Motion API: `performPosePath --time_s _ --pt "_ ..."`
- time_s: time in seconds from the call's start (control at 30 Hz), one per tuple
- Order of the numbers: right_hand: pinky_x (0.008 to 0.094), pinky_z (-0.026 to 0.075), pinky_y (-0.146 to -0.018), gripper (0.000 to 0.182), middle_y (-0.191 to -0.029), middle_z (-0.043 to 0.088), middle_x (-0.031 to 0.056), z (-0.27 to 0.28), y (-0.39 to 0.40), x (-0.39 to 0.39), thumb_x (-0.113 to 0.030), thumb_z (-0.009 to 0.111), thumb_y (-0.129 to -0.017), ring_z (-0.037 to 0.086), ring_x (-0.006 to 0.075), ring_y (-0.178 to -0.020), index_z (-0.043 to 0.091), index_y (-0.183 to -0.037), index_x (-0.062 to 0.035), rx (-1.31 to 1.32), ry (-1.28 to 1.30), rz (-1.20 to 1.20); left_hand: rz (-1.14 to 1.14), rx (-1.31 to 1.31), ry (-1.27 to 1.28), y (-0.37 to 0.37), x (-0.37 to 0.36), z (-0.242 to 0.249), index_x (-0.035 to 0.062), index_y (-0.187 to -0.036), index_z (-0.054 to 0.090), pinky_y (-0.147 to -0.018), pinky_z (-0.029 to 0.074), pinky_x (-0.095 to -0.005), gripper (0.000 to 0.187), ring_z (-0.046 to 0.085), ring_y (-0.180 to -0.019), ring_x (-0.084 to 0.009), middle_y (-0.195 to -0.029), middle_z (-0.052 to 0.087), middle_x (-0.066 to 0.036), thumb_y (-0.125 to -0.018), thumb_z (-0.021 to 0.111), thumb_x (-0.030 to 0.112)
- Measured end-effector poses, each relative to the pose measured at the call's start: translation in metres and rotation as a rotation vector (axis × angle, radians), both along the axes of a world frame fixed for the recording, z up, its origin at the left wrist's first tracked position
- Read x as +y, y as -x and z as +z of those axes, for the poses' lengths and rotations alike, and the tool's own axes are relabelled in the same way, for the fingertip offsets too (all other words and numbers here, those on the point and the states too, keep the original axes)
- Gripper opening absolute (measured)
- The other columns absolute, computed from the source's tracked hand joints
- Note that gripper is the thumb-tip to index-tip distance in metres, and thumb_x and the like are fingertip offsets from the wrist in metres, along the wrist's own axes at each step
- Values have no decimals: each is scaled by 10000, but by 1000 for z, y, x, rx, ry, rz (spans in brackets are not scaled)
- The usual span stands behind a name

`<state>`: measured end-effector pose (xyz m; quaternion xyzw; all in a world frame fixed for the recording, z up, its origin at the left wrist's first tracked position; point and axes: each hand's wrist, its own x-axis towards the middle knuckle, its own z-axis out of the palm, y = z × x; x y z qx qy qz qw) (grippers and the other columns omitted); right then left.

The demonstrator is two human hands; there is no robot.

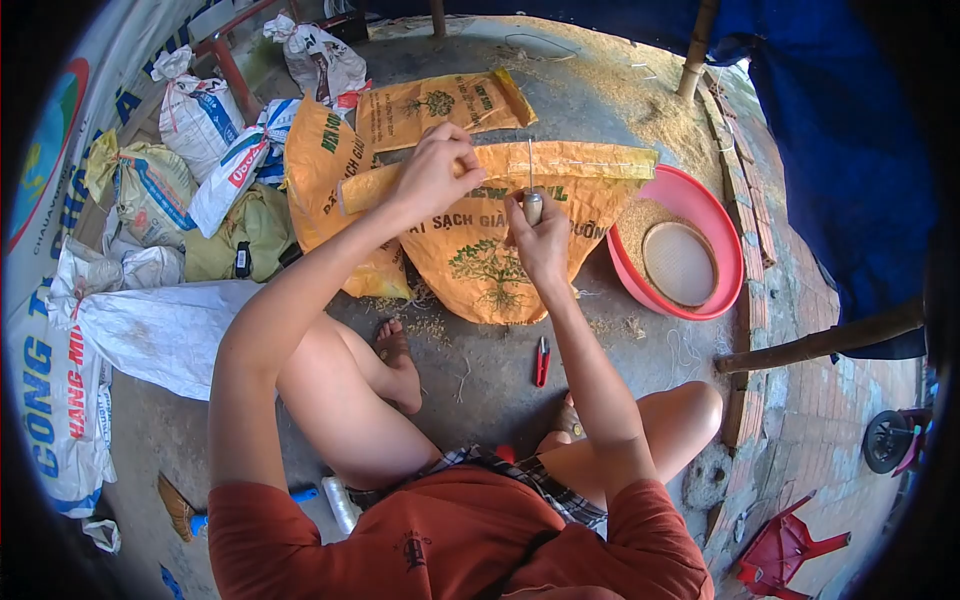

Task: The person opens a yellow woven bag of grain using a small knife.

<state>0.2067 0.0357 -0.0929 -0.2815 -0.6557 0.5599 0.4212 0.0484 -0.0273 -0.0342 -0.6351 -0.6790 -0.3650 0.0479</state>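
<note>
An orange printed sack [490,262] lies before me, its yellowish top edge folded over in a band. My right hand [540,240] is closed round the wooden handle of an awl [533,207], whose thin metal spike points away from me across the folded band. My left hand [437,172] is above the left part of the band, fingers bent together in a pinch; what they hold, if anything, is too small to make out. Two more orange sacks, one at the left [325,190] and one behind [440,108], lie close by.
A pink basin [735,235] with grain and a round sieve [680,262] stands at the right. Red snips [541,362] lie on the floor by my right foot. Filled sacks [150,195] crowd the left. Grain [650,105] is spread behind, near a wooden pole [697,50].
</note>
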Motion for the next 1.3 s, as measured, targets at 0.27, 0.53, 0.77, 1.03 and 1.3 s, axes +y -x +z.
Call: performPosePath --time_s 0.27,0.53,0.77,1.03,1.3 --pt "272 433 -477 167 -649 545 46 -21 9 12 -102 582 -835 513 96 -532 576 -959 10 -10 -430 -250 -81 21 -11 3 -3 1 20 -732 546 -854 382 -369 177 506 -955 -271 -1011 539 -112 -747 648 164" --pt "266 463 -508 217 -702 572 58 -7 8 -6 -82 553 -852 571 114 -580 538 -1036 32 108 -66 -40 29 226 -100 -13 -2 -2 28 -657 556 -857 358 -384 210 473 -991 -267 -986 538 -104 -713 680 187" --pt "230 452 -474 137 -708 586 52 -6 3 1 -86 542 -864 560 94 -561 535 -931 32 111 36 25 -77 -192 14 11 2 6 1 -751 634 -815 416 -340 181 545 -897 -220 -914 572 -84 -735 692 171" --pt "219 450 -466 135 -724 595 62 9 3 -6 -100 542 -870 555 91 -556 540 -910 29 145 135 94 -213 -609 195 14 0 18 13 -946 588 -770 435 -233 187 564 -832 -76 -859 606 -3 -843 609 168" --pt "212 450 -461 179 -719 607 76 25 -3 -10 -117 539 -882 552 88 -529 550 -953 47 171 125 117 -302 -524 168 5 0 19 5 -902 560 -773 433 -247 155 563 -836 -86 -853 610 -23 -852 582 150"
